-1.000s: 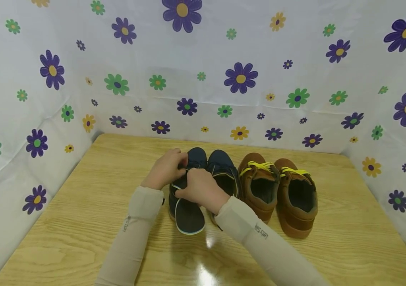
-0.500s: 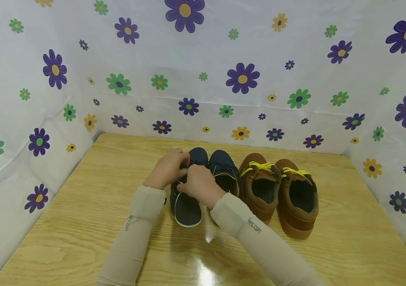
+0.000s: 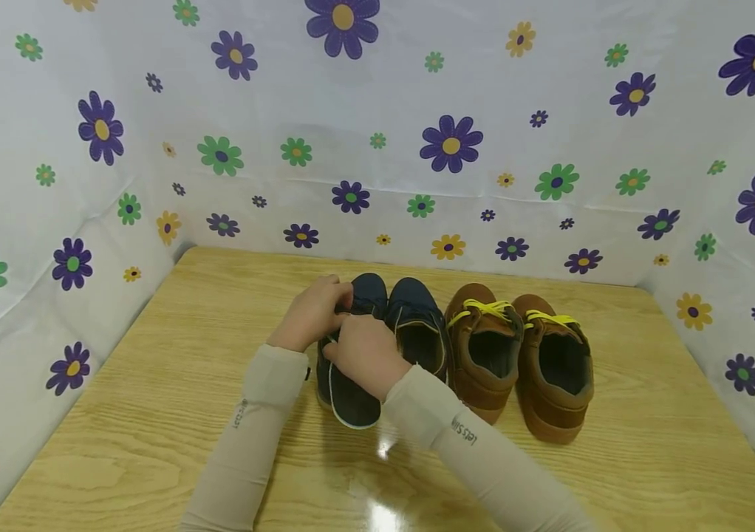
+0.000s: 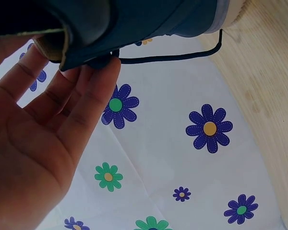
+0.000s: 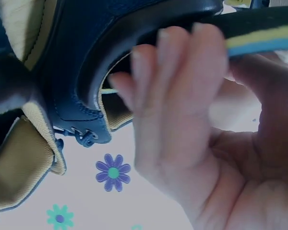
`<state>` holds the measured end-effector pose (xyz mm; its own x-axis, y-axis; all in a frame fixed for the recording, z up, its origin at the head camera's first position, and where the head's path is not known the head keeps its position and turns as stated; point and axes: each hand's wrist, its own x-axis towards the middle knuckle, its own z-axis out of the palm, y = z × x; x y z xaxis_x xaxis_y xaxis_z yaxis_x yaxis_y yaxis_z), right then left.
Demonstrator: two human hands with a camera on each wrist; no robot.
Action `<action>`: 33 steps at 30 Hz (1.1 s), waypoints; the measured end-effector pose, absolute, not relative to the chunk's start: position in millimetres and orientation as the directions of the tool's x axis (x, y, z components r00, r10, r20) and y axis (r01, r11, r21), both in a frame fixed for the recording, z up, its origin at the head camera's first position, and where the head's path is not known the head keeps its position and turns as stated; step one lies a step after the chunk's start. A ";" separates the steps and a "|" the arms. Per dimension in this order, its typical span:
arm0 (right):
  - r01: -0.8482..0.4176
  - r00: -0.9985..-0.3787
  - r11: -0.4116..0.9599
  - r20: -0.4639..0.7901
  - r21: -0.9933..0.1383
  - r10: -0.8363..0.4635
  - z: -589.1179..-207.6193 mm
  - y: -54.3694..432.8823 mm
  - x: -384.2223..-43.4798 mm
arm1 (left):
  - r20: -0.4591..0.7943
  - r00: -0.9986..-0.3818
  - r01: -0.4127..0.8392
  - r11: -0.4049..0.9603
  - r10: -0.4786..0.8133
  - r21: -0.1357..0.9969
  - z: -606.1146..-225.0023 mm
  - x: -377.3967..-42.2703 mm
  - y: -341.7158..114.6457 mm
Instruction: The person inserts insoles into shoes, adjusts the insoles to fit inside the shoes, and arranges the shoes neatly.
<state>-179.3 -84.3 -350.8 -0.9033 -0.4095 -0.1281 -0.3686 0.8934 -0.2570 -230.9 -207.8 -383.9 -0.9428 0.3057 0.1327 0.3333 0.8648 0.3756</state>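
Note:
My right hand (image 3: 369,356) pinches a dark insole (image 3: 354,403) between thumb and fingers. In the right wrist view the insole (image 5: 264,34) shows a yellow and blue layered edge. Its front part goes into the opening of the left navy shoe (image 3: 369,288), and its rounded heel end sticks out behind. My left hand (image 3: 306,314) holds that shoe at the left side of its opening. From the left wrist, its fingers (image 4: 93,103) grip the edge near the laces, and a loose dark lace (image 4: 170,59) hangs beside them. The insole's front end is hidden inside.
Close on the right stands the other navy shoe (image 3: 411,299), tan inside. Beyond it are two brown shoes (image 3: 490,384) (image 3: 553,421) with yellow laces. All stand on a wooden table (image 3: 151,414), with a flowered white cloth (image 3: 377,96) behind and at the sides.
My right hand has shifted slightly left and toward me, over the shoe's opening. The insole's heel end sits a little closer to the shoe than a second ago. My left hand keeps its hold.

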 end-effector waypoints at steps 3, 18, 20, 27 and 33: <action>-0.385 -0.907 0.910 -0.121 -0.154 -0.404 -353.3 -86.8 -172.9 | 0.131 -0.944 0.330 0.864 0.303 0.381 -383.4 -230.8 -208.1; -0.421 -0.905 0.904 -0.029 -0.071 -0.423 -351.7 -69.2 -117.5 | 0.168 -0.934 0.357 0.853 0.316 0.382 -385.3 -231.6 -209.9; -0.425 -0.904 0.902 -0.026 -0.073 -0.428 -350.6 -64.6 -111.8 | 0.169 -0.934 0.358 0.852 0.316 0.382 -385.4 -231.6 -209.8; -0.424 -0.901 0.897 -0.040 -0.123 -0.431 -350.4 -56.1 -101.2 | 0.178 -0.931 0.364 0.852 0.319 0.376 -384.5 -231.3 -209.2; -0.379 -0.924 0.891 0.041 -0.250 -0.381 -352.6 -55.4 -101.3 | 0.178 -0.930 0.368 0.848 0.323 0.381 -386.0 -231.5 -209.2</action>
